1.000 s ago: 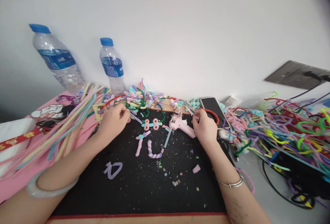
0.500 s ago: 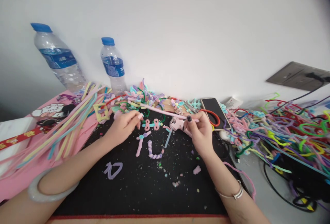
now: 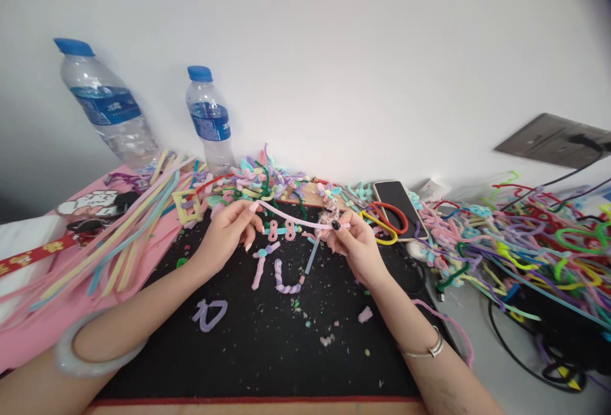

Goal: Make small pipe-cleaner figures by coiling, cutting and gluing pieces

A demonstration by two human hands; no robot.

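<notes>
Pipe cleaner (image 3: pixel 289 218), pale pink, sags over the black mat (image 3: pixel 200 370), the left hand (image 3: pixel 223 232) pinching one end and the right hand (image 3: pixel 361 246) gripping near the other, both loosely curled. Holding it out looks like the current step; shaping it likely calls for steady grips.

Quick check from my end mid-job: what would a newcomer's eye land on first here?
Probably the pale pink fuzzy strip, held between the left hand and right hand above the black mat. Next, the bright tangle of coloured strips along the picture's right side, and the two blue-capped bottles by the white wall at back left.
</notes>
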